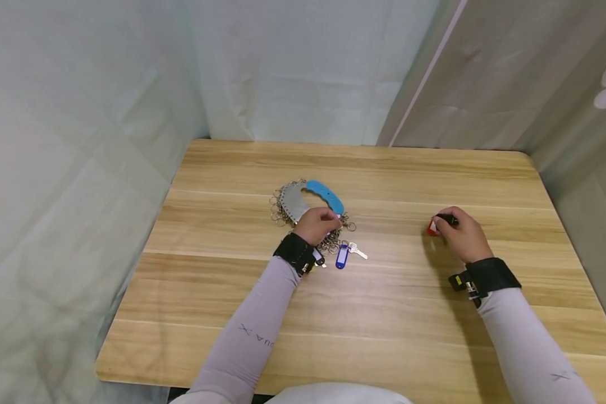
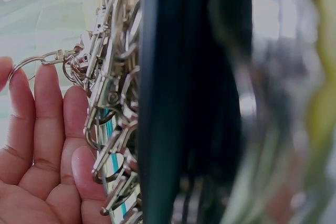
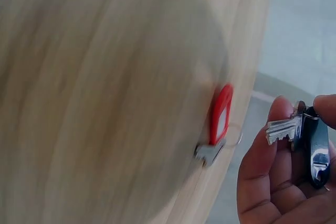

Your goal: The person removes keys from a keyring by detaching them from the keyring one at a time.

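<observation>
A grey, crescent-shaped key holder (image 1: 293, 202) with a bright blue curved handle (image 1: 325, 195) lies left of the middle of the table, small metal rings along its outer edge. The left hand (image 1: 317, 224) reaches over its near side, palm low, thumb and forefinger closed on a thin steel ring (image 2: 31, 62), the other fingers loosely bent. Just nearer lies a blue oval plastic key tag (image 1: 341, 256), its frame holding a white label, with a silver key (image 1: 357, 251) beside it.

Well to the right, the right hand (image 1: 464, 238) is bent inward, thumb and fingers pinching a glossy black plastic key tag (image 3: 317, 153). The right wrist view shows a toothed silver key (image 3: 281, 129) with it, which the head view hides; it also shows a second key (image 3: 209, 153) at the end of a red plastic key tag (image 3: 221, 114). The left wrist view is largely blocked by a dark blurred shape, too unclear to name.

Under everything is a light wood-grain table (image 1: 409, 308), with pale curtains (image 1: 303, 84) beyond its far edge
</observation>
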{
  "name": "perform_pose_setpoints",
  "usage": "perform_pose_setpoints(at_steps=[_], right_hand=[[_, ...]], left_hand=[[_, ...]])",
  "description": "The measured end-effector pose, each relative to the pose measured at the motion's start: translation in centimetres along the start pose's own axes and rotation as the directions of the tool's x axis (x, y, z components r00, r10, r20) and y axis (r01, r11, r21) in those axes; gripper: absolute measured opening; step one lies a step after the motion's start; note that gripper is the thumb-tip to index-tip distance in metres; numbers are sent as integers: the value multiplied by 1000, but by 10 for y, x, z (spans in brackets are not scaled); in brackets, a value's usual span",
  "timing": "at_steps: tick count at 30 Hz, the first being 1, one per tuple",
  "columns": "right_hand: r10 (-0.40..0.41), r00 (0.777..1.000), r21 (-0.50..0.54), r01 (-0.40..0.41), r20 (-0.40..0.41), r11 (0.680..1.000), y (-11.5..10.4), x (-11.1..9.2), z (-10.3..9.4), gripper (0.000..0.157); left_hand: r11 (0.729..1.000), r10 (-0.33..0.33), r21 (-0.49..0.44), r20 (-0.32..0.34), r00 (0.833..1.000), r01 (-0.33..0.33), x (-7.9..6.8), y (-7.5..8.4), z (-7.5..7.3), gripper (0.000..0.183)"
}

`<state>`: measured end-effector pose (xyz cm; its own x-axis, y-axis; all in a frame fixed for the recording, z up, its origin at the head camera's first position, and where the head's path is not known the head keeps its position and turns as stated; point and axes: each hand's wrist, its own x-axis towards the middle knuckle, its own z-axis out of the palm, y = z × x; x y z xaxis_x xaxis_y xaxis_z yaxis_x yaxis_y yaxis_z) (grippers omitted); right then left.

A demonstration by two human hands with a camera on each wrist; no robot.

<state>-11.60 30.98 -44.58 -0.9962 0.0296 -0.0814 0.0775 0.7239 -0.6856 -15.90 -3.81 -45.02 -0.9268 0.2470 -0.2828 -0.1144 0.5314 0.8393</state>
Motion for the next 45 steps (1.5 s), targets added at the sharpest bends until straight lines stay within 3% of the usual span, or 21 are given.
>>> perform_pose_setpoints(at_steps=[10,21,45], right_hand=[[13,999,-105,-17,-41,994,13,4,-7,33],[21,1000,-180,-24,-16,983,22,7,-12,28],[0,998,-223,13,60,975,26,12,-10,30]], left_hand=[[1000,-1,7,-3,1000,1,0,0,0,12],[1000,5,5,-12,1000,-5,-2,1,0,11],[1000,1,-10,-16,1000,-1,-2,-1,1,11]])
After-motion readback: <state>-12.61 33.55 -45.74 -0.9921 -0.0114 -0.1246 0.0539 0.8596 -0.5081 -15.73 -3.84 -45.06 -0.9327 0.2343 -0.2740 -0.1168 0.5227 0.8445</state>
